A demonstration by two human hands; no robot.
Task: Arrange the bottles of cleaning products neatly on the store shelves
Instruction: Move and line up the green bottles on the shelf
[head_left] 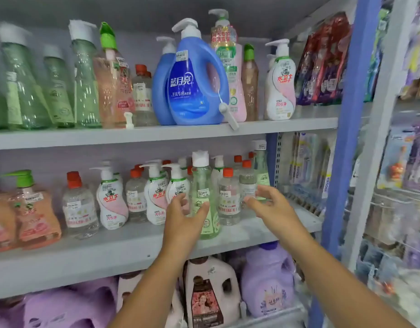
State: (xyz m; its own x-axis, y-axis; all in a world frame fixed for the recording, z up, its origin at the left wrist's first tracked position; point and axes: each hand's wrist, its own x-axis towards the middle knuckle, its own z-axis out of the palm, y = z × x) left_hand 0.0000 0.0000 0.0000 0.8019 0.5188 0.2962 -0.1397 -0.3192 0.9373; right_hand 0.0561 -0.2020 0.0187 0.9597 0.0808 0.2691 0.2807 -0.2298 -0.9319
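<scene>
A tall clear-green bottle with a white cap stands at the front of the middle shelf. My left hand wraps it low down, thumb across its front and fingers at its left side. To its right, my right hand is spread with fingers apart, holding nothing, just in front of clear bottles with red caps. White pump bottles with pink labels stand to the left of the green bottle. Another green bottle stands at the shelf's far right.
The upper shelf carries green bottles, a big blue detergent jug and pump bottles. Below are purple jugs and a white jug. A blue upright post bounds the shelves; packets hang to its right.
</scene>
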